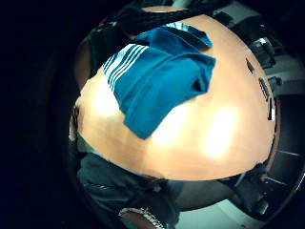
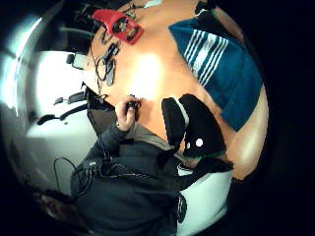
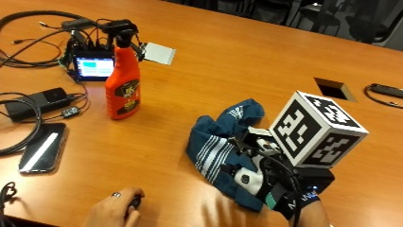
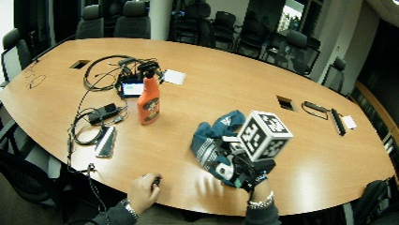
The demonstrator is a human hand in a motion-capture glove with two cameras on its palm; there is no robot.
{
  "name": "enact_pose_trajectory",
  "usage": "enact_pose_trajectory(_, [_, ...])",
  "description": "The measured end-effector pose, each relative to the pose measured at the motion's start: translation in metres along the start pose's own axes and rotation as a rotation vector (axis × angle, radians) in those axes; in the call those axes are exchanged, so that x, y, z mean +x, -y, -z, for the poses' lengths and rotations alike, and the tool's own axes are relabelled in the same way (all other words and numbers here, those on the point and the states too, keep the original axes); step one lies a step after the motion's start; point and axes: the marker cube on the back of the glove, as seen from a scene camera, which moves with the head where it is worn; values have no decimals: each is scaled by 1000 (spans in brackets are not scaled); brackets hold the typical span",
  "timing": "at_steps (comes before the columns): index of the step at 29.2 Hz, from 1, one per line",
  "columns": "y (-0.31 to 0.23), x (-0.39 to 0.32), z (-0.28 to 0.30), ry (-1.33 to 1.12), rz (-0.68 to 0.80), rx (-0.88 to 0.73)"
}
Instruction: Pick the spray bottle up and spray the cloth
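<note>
Right now your gloved right hand (image 3: 264,182) hovers at the near right of the orange wooden surface (image 3: 252,66), just above the crumpled blue cloth with white stripes (image 3: 217,142), and it holds nothing. From the outside view the fingers look loosely extended over the cloth, so the grip reads as apart, though the rig on the back of the hand hides much of it. The orange plastic spray bottle with the black trigger head (image 3: 123,78) stands upright well to the far left of your hand, beside a small lit screen (image 3: 94,66) and a tangle of black cables (image 3: 38,28). Its long axis is vertical and the trigger head points roughly toward the far right. That is the relation the coming move turns on: you would need to carry the hand leftward and away from you, across bare surface, and close round the bottle's narrow neck below the trigger. Your bare left hand (image 3: 116,210) rests at the near edge, nearer the bottle's side, but the task falls to the gloved one. A black phone (image 3: 43,146) lies flat near the left, out of the direct path.
</note>
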Motion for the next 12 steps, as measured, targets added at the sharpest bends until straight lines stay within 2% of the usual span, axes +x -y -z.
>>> enact_pose_trajectory(12, [7,12,7,-67,-36,-15])
